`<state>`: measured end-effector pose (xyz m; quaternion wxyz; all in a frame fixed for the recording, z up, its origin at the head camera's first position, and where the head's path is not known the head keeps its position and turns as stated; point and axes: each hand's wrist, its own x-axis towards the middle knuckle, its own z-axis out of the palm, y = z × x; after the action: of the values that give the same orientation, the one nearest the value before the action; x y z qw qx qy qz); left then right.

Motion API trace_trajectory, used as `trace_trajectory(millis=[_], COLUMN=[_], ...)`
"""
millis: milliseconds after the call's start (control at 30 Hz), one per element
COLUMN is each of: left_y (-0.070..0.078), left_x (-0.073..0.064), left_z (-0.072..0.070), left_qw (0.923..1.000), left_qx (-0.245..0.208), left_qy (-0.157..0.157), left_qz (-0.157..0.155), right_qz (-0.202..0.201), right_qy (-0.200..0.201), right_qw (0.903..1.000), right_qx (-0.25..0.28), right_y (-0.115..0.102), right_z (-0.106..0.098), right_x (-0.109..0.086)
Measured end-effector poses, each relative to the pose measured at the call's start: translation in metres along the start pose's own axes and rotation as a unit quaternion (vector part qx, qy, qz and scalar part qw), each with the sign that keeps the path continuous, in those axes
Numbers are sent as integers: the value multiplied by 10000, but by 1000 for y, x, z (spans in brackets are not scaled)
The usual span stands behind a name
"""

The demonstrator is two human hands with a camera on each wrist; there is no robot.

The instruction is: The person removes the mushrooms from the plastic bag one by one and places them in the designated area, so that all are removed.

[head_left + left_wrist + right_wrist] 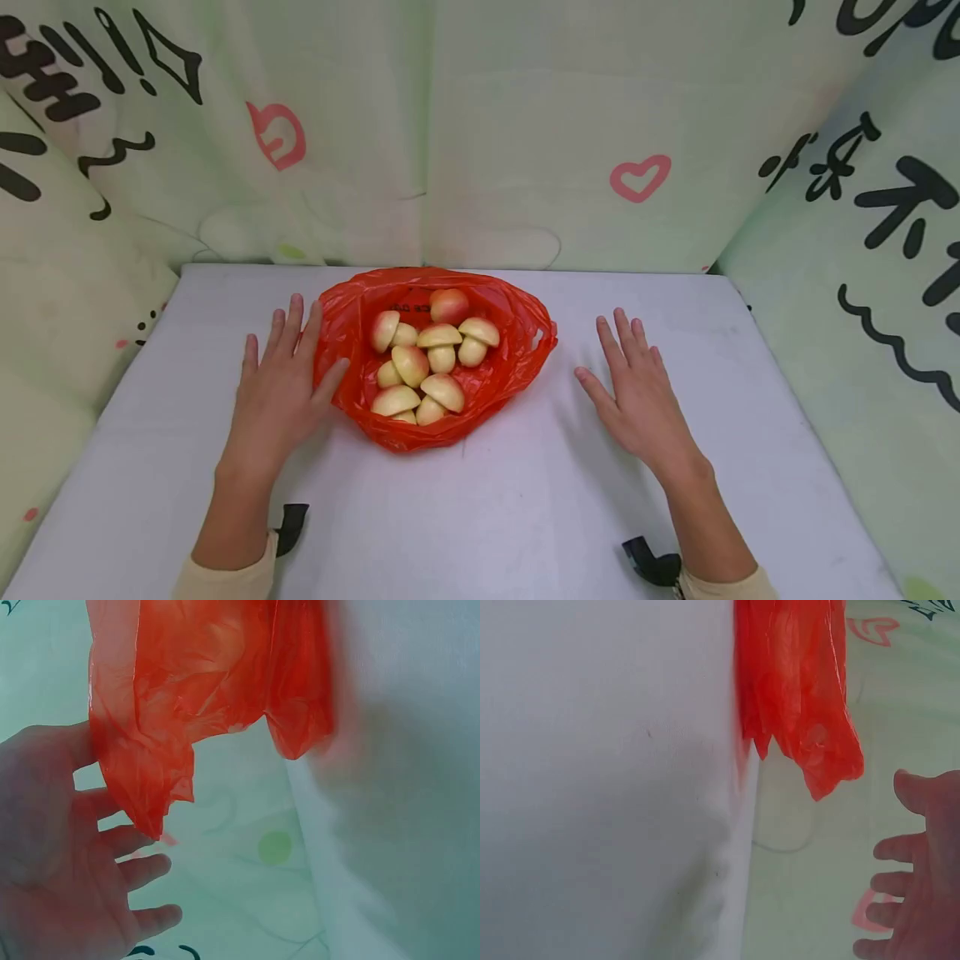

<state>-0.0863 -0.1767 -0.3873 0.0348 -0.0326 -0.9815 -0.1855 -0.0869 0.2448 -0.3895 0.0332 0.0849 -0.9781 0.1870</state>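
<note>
A red plastic bag (487, 408) lies spread open on the white table, its crumpled rim rolled outward. Inside it sit several mushroom-shaped pieces (442, 336) with pale stems and cream-to-red caps. My left hand (277, 400), fingers straight and spread, is at the bag's left side, its thumb overlapping the rim in the head view. In the left wrist view, the bag's edge (165, 712) hangs in front of the left thumb and fingers. To the right of the bag, my right hand (637, 396) hovers with fingers extended, apart from the bag and holding nothing.
The white table (480, 525) ends at a straight back edge just behind the bag. Pale green curtains (525, 142) with black lettering and pink hearts enclose the back and both sides. A black wrist strap piece (291, 528) shows by the left sleeve, another black piece (651, 563) by the right.
</note>
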Motion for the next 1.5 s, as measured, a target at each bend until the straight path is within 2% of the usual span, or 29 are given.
trace_trajectory(millis=[133,300,533,633,700,800,967,1167,1267,1433,1500], left_y=[-1,-5,-12,-13,-13,-13,-16,-20,-19,-20,-21], left_x=[5,10,13,14,16,19,22,24,25,24,24], left_z=[1,3,5,6,7,9,11,10,8,8,8], left_qw=[9992,9941,9804,9690,9575,9363,8989,8495,8289,7986,7920], left_qx=[-389,-949,-1806,-2256,-2575,-3049,-3770,-4677,-4971,-5371,-5451], left_qy=[-92,-446,-676,-773,-885,-1004,-969,-1066,-1111,-1115,-1120], left_qz=[-10,-267,-401,-649,-946,-1426,-2014,-2197,-2311,-2478,-2512], right_qz=[3,7,-94,-192,-238,-265,-224,-203,-264,-492,-630], right_qy=[54,136,293,395,466,516,498,547,651,818,862], right_qw=[10000,9999,9995,9990,9986,9982,9981,9977,9962,9917,9892], right_qx=[-5,-41,36,38,61,126,272,358,512,867,1008], right_y=[-1,-2,-3,-5,-6,-8,-12,-18,-22,-30,-34], right_z=[-2,-4,-6,-5,-5,-6,-8,-9,-9,-9,-9], right_x=[1,2,2,4,4,5,8,12,15,22,25])
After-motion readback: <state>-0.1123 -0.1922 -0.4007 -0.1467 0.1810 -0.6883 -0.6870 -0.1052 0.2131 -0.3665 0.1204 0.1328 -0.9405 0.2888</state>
